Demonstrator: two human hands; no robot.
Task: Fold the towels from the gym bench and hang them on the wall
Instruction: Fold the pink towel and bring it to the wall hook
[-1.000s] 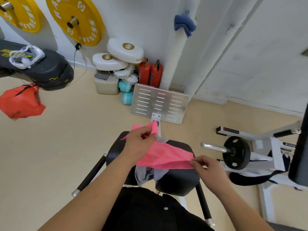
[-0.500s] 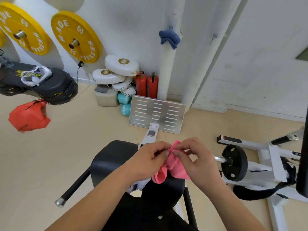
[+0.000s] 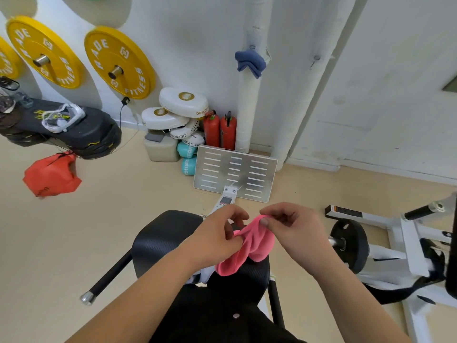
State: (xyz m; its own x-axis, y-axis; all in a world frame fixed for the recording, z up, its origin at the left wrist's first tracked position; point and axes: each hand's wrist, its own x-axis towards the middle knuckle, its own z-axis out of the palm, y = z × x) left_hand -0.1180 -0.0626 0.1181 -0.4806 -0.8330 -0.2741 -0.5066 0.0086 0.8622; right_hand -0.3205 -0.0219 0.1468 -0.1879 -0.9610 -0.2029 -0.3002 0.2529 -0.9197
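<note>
- Pinching the pink towel (image 3: 249, 246) with both hands, a person is holding it bunched in soft folds just above the front of the black padded desk (image 3: 160, 241).
- Right hand (image 3: 294, 231) is gripping the towel's top edge between thumb and forefinger, the other fingers curling loosely behind.
- Left hand (image 3: 217, 241) is pressing its thumb into the towel's left fold, fingers curled over the top; it is pinching the cloth too.
- Lower end of the pink towel is hanging down and touching the desk pad.
- A pale towel (image 3: 205, 274) is lying on the desk, peeking out under the left wrist, mostly hidden.
- A folded blue towel (image 3: 249, 63) is hanging high on the white wrapped pipe (image 3: 249, 107) against the wall (image 3: 197, 45).
- A bare metal hook (image 3: 315, 60) is sticking out of the wall to the right of the blue towel.
- Two yellow weight plates (image 3: 118, 63) are sitting on wall pegs at the left.
- Two red fire extinguishers (image 3: 220, 131) are standing on the floor at the foot of the pipe, beside white pads.
- A slotted metal footplate (image 3: 235, 173) is standing beyond the desk.
</note>
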